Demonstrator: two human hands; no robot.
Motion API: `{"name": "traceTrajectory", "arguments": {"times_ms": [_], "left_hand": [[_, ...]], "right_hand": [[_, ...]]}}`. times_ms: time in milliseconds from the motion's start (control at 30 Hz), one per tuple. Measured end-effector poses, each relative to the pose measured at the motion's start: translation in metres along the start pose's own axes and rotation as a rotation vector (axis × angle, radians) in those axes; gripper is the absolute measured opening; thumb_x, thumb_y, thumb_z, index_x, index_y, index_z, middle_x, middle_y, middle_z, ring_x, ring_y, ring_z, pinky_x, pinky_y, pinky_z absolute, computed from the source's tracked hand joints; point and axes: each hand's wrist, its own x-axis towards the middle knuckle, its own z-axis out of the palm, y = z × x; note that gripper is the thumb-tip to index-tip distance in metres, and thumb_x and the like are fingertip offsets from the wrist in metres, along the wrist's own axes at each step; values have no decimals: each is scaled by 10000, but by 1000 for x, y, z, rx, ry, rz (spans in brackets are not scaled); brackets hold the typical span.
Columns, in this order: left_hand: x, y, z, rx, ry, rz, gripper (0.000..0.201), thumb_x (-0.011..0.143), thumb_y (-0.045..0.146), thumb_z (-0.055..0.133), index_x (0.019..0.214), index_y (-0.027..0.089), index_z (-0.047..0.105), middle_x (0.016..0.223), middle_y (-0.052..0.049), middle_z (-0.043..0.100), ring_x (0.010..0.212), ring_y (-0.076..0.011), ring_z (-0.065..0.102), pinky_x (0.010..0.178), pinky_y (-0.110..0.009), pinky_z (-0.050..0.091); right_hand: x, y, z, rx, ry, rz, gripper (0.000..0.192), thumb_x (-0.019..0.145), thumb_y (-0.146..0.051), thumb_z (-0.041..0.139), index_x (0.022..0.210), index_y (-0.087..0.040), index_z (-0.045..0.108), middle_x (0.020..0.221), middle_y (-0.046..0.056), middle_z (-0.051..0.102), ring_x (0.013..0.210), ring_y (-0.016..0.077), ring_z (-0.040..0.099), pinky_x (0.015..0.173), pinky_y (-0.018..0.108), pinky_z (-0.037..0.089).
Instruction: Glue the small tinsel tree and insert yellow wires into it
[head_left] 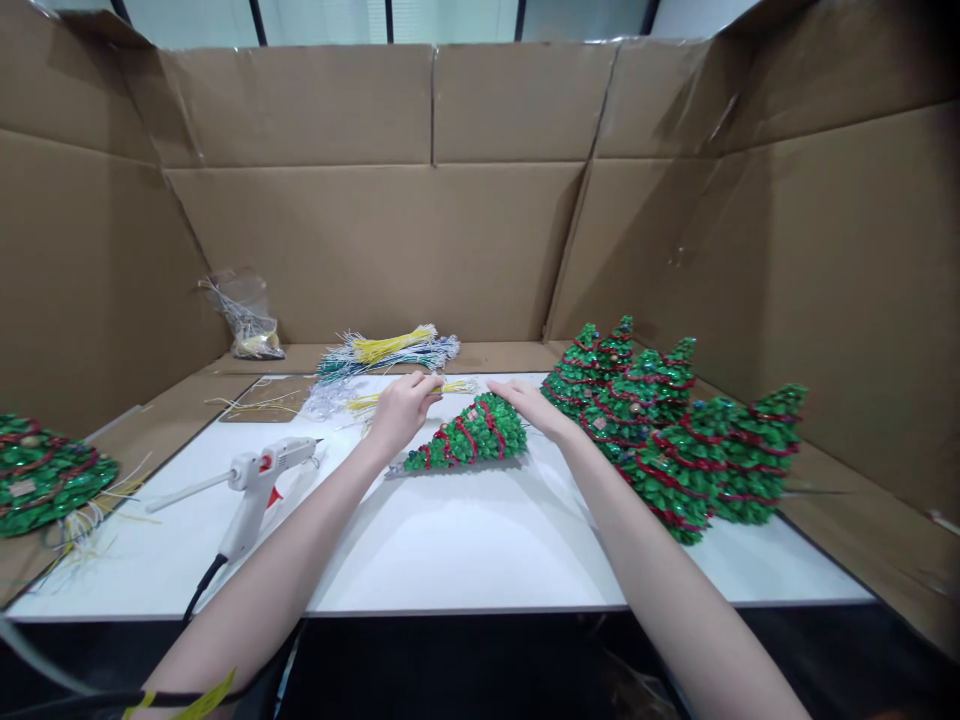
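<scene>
A small green Christmas tree [472, 435] with red garland lies on its side on the white board, its tip pointing left. My left hand [407, 405] is above the tree's tip end with fingers pinched together; what is between them is too small to make out. Behind it lies a bundle of yellow wire ties [364, 404], partly covered by the hand. My right hand [531, 405] reaches over the tree's wide end, fingers stretched out and touching or very near its upper edge. Its fingertips point left.
Several decorated trees [637, 410] stand at the right. A white glue gun [259, 485] with a black cable lies at the left. Bundles of wire ties [394, 350] and a plastic bag [246, 315] are at the back. Another tree [45, 475] is far left. Cardboard walls [360, 240] surround the board.
</scene>
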Motion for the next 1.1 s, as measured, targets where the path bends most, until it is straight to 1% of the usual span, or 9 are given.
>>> {"name": "traceTrajectory", "arguments": {"times_ms": [167,367,467,600,700,800,867,967,1100], "left_hand": [[-1,-4,2,-20,-18,-11,162,882,282,496,1004,234,591,861,-22,613,823,-167,578,697,-252,411],[-1,-4,3,-58,-35,-18,164,878,281,504,1004,235,600,887,-19,622,842,-165,581,705,-247,411],[-1,-3,3,-71,-59,-13,164,876,277,507,1001,236,605,899,-20,623,838,-161,583,705,-241,411],[-2,-1,4,-68,-77,4,164,873,290,511,993,238,610,884,-18,620,813,-158,580,700,-240,405],[-3,0,5,-70,-81,12,161,873,292,512,987,239,611,870,-17,617,796,-154,576,687,-236,397],[-4,2,5,-72,-84,21,161,876,289,506,987,236,611,862,-16,613,790,-150,573,682,-233,391],[-4,3,5,-67,-91,26,166,879,291,500,985,234,614,858,-17,611,789,-148,572,681,-231,389],[-3,5,5,-56,-107,29,171,881,293,496,980,231,621,849,-20,609,791,-149,571,679,-230,389],[-3,5,7,-37,-121,31,168,875,291,505,967,230,631,839,-20,607,787,-150,571,680,-231,389]], "right_hand": [[1,4,0,100,-38,11,467,723,-610,499,644,-162,610,617,-6,518,648,154,474,596,262,357],[2,2,-3,129,-73,-3,463,700,-601,539,550,-163,551,607,1,486,652,152,457,593,261,340],[1,2,-3,141,-94,-3,469,695,-588,555,509,-159,528,649,9,500,658,148,460,610,266,341],[1,3,-3,164,-82,23,440,695,-557,573,527,-152,591,735,29,543,720,164,506,689,285,371],[1,3,-2,109,-68,-47,431,725,-534,555,532,-156,627,704,35,556,716,171,513,708,298,373],[1,4,-1,57,32,-102,347,718,-496,594,645,-166,671,729,40,583,724,175,513,708,306,379],[2,6,0,67,86,-114,316,689,-480,637,708,-167,675,771,45,584,714,169,512,692,305,391],[4,10,2,126,64,-135,322,663,-474,668,736,-160,678,777,49,567,683,159,508,649,300,406],[6,14,5,186,39,-158,344,633,-500,686,708,-165,684,779,54,559,672,158,502,607,296,416]]}}
